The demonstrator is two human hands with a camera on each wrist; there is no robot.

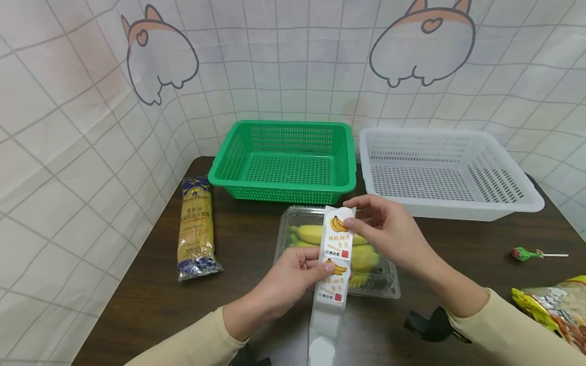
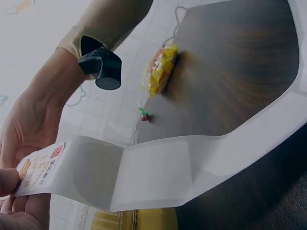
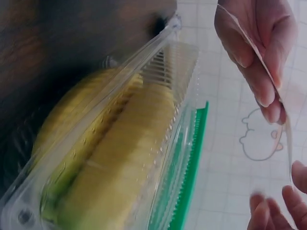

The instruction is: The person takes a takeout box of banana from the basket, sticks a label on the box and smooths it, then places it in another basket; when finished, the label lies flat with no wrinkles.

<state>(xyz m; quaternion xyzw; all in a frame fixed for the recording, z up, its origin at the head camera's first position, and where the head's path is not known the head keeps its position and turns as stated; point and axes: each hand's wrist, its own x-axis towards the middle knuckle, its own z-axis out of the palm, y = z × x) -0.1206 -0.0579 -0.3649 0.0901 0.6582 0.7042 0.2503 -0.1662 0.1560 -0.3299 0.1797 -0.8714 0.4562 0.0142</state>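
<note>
A strip of white stickers [image 1: 333, 292], printed with bananas, hangs upright in front of me and trails down toward the table's front edge. My left hand [image 1: 288, 279] pinches it midway, thumb on the front and fingers behind. At its top end, my right hand [image 1: 393, 231] pinches the uppermost sticker's right edge between thumb and fingers. Behind the strip lies a clear plastic clamshell box [image 1: 388, 287] of yellow-green bananas [image 3: 120, 153], partly hidden by the hands. Blank backing of the strip [image 2: 153, 172] fills the middle of the left wrist view.
A green basket [image 1: 283, 195] and a white basket [image 1: 458, 209] stand along the back wall. Bagged spaghetti [image 1: 196, 229] lies at left. On the right are a lollipop [image 1: 526, 253] and a yellow snack bag [image 1: 556, 307].
</note>
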